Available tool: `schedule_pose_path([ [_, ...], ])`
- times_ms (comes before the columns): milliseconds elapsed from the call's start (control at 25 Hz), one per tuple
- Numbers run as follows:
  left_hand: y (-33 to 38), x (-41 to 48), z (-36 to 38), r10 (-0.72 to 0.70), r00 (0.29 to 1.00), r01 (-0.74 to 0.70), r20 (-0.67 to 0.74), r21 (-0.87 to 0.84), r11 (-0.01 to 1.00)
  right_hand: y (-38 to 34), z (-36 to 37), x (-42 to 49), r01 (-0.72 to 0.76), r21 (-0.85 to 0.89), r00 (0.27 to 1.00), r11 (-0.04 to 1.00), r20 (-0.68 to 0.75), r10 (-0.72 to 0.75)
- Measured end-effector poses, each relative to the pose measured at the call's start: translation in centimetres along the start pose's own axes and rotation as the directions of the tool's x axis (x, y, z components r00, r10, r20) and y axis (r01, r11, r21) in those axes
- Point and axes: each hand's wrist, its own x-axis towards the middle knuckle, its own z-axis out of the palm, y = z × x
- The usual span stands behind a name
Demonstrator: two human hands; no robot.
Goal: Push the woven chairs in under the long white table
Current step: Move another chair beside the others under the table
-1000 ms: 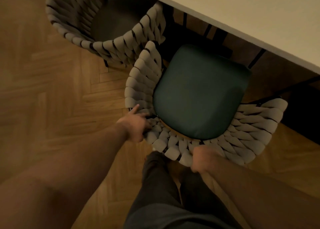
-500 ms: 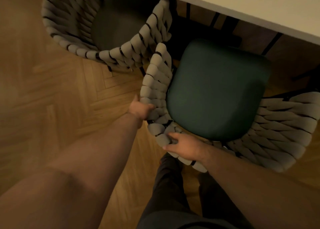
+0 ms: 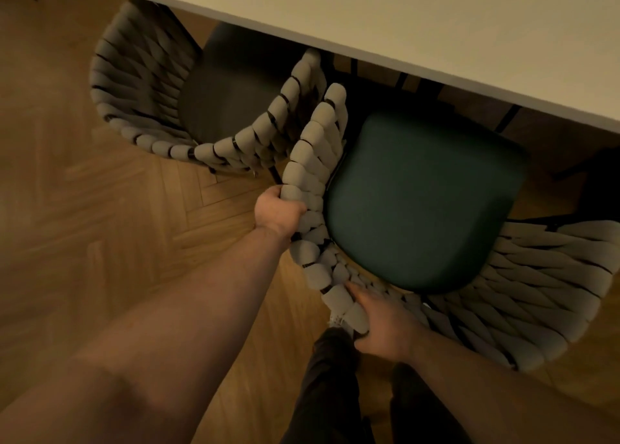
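Beside the white table (image 3: 436, 24), left hand (image 3: 276, 210) and right hand (image 3: 382, 326) both clasp the woven chair (image 3: 419, 202).

Herringbone parquet floor (image 3: 100, 225) of warm brown wood, dimly lit, fills the left side.

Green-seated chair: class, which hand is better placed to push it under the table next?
The right hand, probably: it grips the woven back behind the seat; the left hand holds the side.
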Motion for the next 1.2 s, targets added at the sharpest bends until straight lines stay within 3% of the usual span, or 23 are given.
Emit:
schedule_pose_path([
  [200,1.2,2.9,-0.7,0.097,0.991,-0.070,-0.092,0.253,0.965,1.1,0.0,-0.5,-0.047,0.019,0.999,0.999,-0.013,0.048],
  [400,1.3,1.7,-2.8,0.254,0.964,-0.266,0.084,0.392,0.880,0.4,0.8,-0.2,-0.049,0.004,0.995,0.999,-0.087,0.049],
  [440,1.3,1.2,-3.1,0.273,0.947,-0.322,0.170,0.498,0.805,0.4,0.9,-0.3,-0.057,-0.014,0.994,0.998,-0.094,0.056],
  [480,1.2,0.5,-3.3,0.295,0.919,-0.394,0.263,0.661,0.638,0.5,0.8,-0.6,-0.081,-0.037,0.993,0.996,-0.092,0.077],
  [520,0.7,0.0,-3.3,0.321,0.865,-0.490,0.387,0.792,0.365,0.9,0.8,-1.1,-0.118,-0.077,0.990,0.990,-0.082,0.111],
  [560,0.3,-0.7,-3.1,0.277,0.784,-0.593,0.556,0.803,0.064,1.4,0.7,-1.6,-0.153,-0.139,0.987,0.978,-0.070,0.144],
  [600,-0.3,-1.3,-2.7,0.129,0.696,-0.692,0.706,0.708,-0.141,1.9,0.6,-2.3,-0.180,-0.218,0.984,0.959,-0.056,0.171],
  [680,-1.7,-1.7,-2.3,-0.224,0.609,-0.788,0.761,0.546,-0.286,2.5,0.4,-3.2,-0.196,-0.356,0.980,0.914,-0.034,0.197],
  [720,-2.2,-1.5,-2.3,-0.305,0.605,-0.790,0.735,0.509,-0.342,2.7,0.3,-3.3,-0.191,-0.404,0.980,0.895,-0.026,0.197],
  [840,-2.7,-0.4,-2.0,-0.239,0.625,-0.756,0.743,0.502,-0.420,2.6,-0.2,-3.5,-0.191,-0.464,0.977,0.865,-0.002,0.214],
  [960,-2.5,0.1,-1.2,-0.161,0.664,-0.717,0.730,0.561,-0.413,2.9,-0.9,-3.9,-0.189,-0.469,0.977,0.863,-0.001,0.213],
  [1200,-1.5,0.8,1.1,-0.105,0.654,-0.713,0.749,0.564,-0.417,5.1,-3.8,-3.8,-0.267,-0.468,0.961,0.843,-0.065,0.269],
])
